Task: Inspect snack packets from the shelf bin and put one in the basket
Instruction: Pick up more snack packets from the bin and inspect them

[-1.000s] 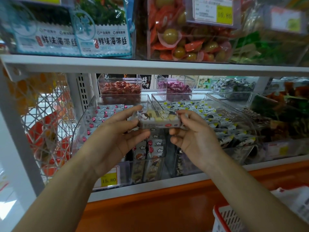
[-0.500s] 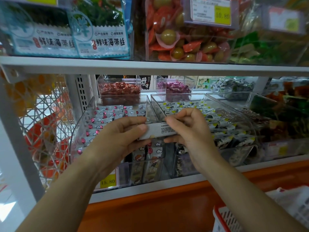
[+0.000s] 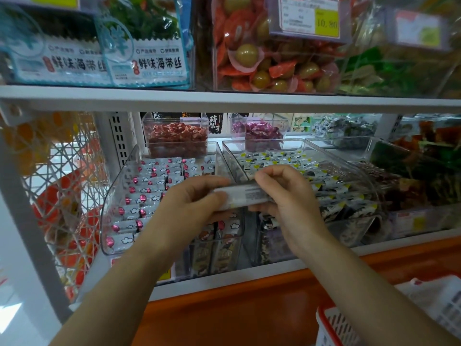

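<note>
A small oblong snack packet [image 3: 245, 198] is held level between both hands in front of the lower shelf, its white back with fine print facing me. My left hand [image 3: 189, 208] grips its left end and my right hand [image 3: 287, 198] pinches its right end. Just behind the hands stand two clear shelf bins: the left bin [image 3: 117, 196] with white and pink packets, the right bin [image 3: 354, 168] with black, white and yellow packets. The red-rimmed white basket [image 3: 329, 328] shows at the bottom right, below my right forearm.
An upper shelf board [image 3: 224, 94] runs across above the hands, carrying seaweed bags [image 3: 144, 61] and a clear box of orange and green snacks [image 3: 269, 71]. A white wire rack [image 3: 62, 186] stands at left. An orange ledge [image 3: 237, 303] lies under the shelf.
The packet has been turned over: its picture side faced me a second ago, its printed white back faces me now. Both hands stayed in about the same place.
</note>
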Motion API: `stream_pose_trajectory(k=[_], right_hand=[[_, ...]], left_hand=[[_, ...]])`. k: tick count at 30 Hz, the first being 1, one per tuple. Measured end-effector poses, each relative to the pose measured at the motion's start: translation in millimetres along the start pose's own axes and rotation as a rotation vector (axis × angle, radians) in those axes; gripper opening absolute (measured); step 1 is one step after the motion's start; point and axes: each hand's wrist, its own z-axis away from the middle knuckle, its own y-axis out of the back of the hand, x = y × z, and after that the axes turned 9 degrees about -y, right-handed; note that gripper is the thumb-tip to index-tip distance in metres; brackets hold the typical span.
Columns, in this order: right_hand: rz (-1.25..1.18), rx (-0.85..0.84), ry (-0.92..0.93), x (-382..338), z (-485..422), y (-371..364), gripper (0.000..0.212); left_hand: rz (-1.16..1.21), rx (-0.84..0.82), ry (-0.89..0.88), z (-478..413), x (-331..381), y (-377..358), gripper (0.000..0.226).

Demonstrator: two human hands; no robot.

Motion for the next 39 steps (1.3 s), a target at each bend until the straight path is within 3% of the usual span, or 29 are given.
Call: stream_pose_trajectory(k=[4, 7, 12, 15, 17, 23, 27, 30, 33, 36, 39], right_hand=[[0.003, -0.177, 0.017, 5, -4, 1, 0.030], [0.057, -0.145, 0.040, 4, -9, 0, 0.021], [0.185, 0.066, 0.147, -13, -44, -9, 0.012], [0.430, 0.098, 0.282, -17, -80, -27, 0.018], [0.724, 0.098, 0.390, -18, -104, -40, 0.027], [1.403, -0.161, 0.514, -9, -138, -61, 0.034], [1.598, -0.272, 0.388, -12, -147, -72, 0.034], [1.768, -0.463, 0.277, -11, -156, -79, 0.027], [1.764, -0.584, 0.129, -16, -163, -89, 0.030], [1.608, -0.457, 0.177, -25, -175, -95, 0.021], [1.609, -0.320, 0.257, -17, -183, -104, 0.020]], left_hand=[[0.209, 0.170, 0.079, -10, -4, 5, 0.021], [0.145, 0.206, 0.062, -18, -6, 6, 0.023], [-0.624, 0.199, -0.199, -36, -19, 22, 0.033], [-1.091, -0.036, -0.179, -45, -34, 31, 0.049], [-1.266, -0.167, -0.103, -46, -46, 33, 0.051], [-1.289, -0.262, -0.026, -47, -56, 34, 0.052], [-1.242, -0.259, -0.021, -48, -56, 35, 0.051], [-1.227, -0.251, -0.041, -48, -54, 36, 0.051], [-1.214, -0.238, -0.054, -49, -52, 37, 0.050], [-1.192, -0.236, -0.067, -48, -51, 40, 0.050], [-1.160, -0.232, -0.093, -49, -50, 42, 0.049]])
